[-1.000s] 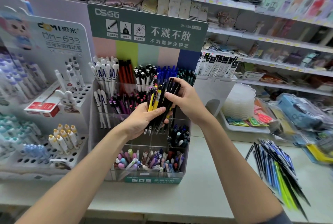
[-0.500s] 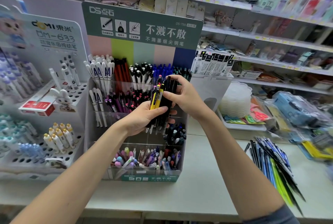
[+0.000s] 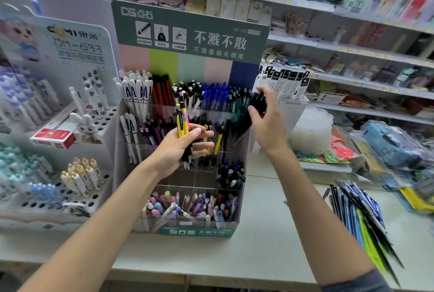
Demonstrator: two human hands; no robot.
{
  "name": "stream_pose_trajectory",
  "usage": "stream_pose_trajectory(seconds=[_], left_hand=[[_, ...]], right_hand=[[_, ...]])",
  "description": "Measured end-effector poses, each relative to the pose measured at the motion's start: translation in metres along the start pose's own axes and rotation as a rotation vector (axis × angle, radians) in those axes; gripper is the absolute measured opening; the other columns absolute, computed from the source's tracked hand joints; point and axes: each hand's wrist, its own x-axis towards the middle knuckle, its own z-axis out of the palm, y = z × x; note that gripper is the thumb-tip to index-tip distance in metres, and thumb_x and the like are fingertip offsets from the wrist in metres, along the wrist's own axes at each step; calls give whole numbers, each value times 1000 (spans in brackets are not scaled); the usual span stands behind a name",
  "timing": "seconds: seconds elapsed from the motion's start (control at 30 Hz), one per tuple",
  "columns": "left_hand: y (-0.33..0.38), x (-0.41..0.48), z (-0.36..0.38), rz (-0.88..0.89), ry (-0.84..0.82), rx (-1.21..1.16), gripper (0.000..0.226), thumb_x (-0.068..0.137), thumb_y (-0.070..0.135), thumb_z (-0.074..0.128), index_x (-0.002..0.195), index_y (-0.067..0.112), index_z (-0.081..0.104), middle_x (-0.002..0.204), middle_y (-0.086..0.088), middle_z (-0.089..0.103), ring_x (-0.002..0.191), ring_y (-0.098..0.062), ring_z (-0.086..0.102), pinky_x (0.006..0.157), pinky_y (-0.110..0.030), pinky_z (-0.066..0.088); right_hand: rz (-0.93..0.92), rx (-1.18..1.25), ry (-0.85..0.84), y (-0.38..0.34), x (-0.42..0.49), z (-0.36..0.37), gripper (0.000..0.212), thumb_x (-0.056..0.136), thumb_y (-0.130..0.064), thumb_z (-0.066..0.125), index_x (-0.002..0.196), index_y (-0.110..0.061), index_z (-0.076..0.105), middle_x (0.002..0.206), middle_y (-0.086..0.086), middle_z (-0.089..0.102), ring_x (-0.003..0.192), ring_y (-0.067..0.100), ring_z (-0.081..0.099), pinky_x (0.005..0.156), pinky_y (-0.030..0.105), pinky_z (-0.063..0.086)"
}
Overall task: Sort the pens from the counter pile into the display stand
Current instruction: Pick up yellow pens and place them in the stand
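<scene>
At the display stand's [image 3: 196, 232] right edge, the right hand [image 3: 268, 127] is gripping a bundle of black pens [image 3: 249, 118]; the left hand [image 3: 178, 151] is curling round yellow pens [image 3: 182, 125].

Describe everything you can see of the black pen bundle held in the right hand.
The black pen bundle is several slim dark barrels bunched together, plastic by the look, motion-blurred. It tilts, tips down and to the left. The right hand grips its upper half, thumb across the front. It hangs before the right edge of the display stand; whether it touches the stand cannot be told.
</scene>
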Motion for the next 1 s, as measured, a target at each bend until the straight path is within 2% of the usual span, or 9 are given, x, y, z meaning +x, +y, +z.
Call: stream_pose_trajectory(seconds=[0.17,0.3,0.47,0.53,0.63,0.7,0.8,0.87,1.0], left_hand=[[-2,-2,1,-27,-47,-8,19,100,15,50,113,3,58,98,-13,74,78,-23,72,74,-32,60],[-3,-3,-4,-8,-62,20,23,95,25,54,107,5,55,67,0,46,54,-8,43,60,-22,51],[-3,-4,-10,-59,-147,-34,39,89,44,49,104,8,54,64,3,38,52,-5,33,49,-16,39],[-1,-4,-9,-85,-192,-16,44,90,46,46,110,7,54,65,3,39,54,-6,31,46,-15,34],[2,-4,-2,-112,-257,32,39,94,35,50,120,7,56,69,1,42,55,-8,29,47,-17,29],[1,-2,1,-122,-288,43,26,99,26,48,116,10,60,71,-1,44,56,-9,31,48,-18,32],[-2,-2,0,-85,-253,71,26,98,23,51,117,6,60,77,-3,55,61,-10,45,54,-22,44],[-3,-2,-3,-52,-176,112,26,97,21,54,116,4,59,81,-5,63,64,-11,53,57,-23,50],[-4,0,-4,86,-18,222,17,95,20,60,103,5,58,72,-3,57,52,-10,46,45,-18,39]], right_hand=[[77,-141,-201,6,-30,39,46,96,-1,53,139,-13,41,122,12,60,102,27,61,85,38,52],[204,-291,-317,13,-48,59,48,100,-8,46,145,-15,30,134,14,52,113,32,56,86,41,48],[-46,-431,-111,3,-41,45,46,97,-14,53,142,-8,45,127,12,53,117,26,47,97,37,45],[-42,-237,-80,-11,-29,37,43,96,-11,54,139,-9,50,116,7,60,106,19,53,96,35,47],[195,286,-337,-43,-10,28,53,98,-18,57,148,-22,39,111,-2,63,100,9,61,87,24,50],[265,468,-497,-53,-8,31,60,96,-16,60,150,-25,34,115,2,62,101,9,63,79,19,51],[223,478,-469,-54,-9,35,54,91,-7,67,140,-20,48,106,10,63,90,14,67,71,26,57],[197,454,-408,-51,-10,35,48,89,-4,69,131,-20,52,98,9,64,87,16,67,75,31,59],[173,413,-339,-51,-13,42,47,89,-17,70,131,-26,54,109,7,62,93,23,68,87,39,58]])
